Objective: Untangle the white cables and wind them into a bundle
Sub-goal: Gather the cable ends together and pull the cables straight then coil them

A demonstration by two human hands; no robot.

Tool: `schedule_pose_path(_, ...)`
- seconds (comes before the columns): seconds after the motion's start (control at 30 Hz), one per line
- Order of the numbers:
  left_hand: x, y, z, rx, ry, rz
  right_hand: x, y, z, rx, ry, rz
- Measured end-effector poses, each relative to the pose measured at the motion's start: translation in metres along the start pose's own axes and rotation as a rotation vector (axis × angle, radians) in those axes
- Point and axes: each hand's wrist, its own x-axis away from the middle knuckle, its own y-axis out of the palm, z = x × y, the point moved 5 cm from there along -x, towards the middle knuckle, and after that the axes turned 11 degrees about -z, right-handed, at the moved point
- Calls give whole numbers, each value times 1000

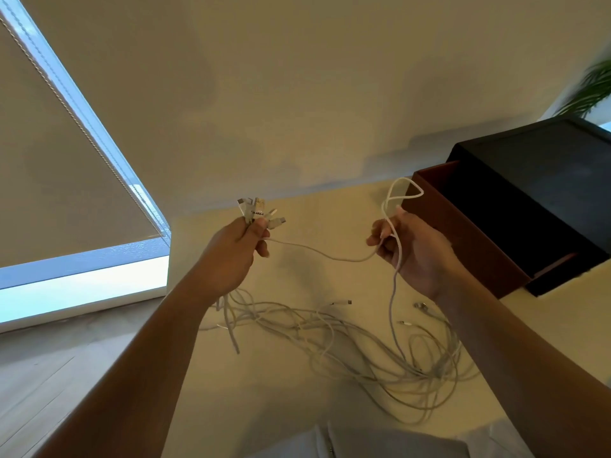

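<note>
You are early in the job, by the look of it: no bundle is wound, and most of the white cables (363, 345) lie in a loose, crossing heap on the table (271, 408), below and between your arms. What is done is a gathering of several plug ends (259, 211). Your left hand (231, 249) is closed firmly round them, fingers and thumb curled, so the small squared connectors fan out above your fist, one bearing a printed label. Your right hand (408, 256) is half closed, fingers curled round a single strand (324, 256) that sags in a soft curve across from your left hand, rises into a narrow loop (401, 193) above your fingers, then drops to the heap. Whether that loop is a first winding or just slack I cannot tell from this angle. The cords are thin, smooth and limp, pale grey-white against the matte cream tabletop; a few free ends (344, 303) with small metal tips lie at the heap's far edge. Left to do: free each cord from the crossings, then coil them together. A dark, hard-edged box (529, 200) sits just beyond your right hand.
</note>
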Motion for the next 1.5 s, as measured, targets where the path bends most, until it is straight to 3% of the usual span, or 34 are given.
schedule_pose_path(0.23,3,7,6,83,22,4,5,15,0,484,-109,-89)
schedule_pose_path(0.43,11,34,24,261,-6,-224,12,59,15,601,-49,-421)
schedule_pose_path(0.53,14,39,28,412,-5,-274,13,71,23,597,20,-474)
schedule_pose_path(0.67,14,36,26,466,8,-242,11,69,26,602,32,-411)
schedule_pose_path(0.83,13,32,22,415,7,-195,10,66,17,828,-26,-142)
schedule_pose_path(1.13,20,50,22,255,-1,-291,2,67,3,403,144,-48)
schedule_pose_path(1.27,25,62,22,224,18,-386,-6,67,-1,336,221,3)
schedule_pose_path(1.5,24,62,20,207,24,-398,-9,74,9,112,351,-125)
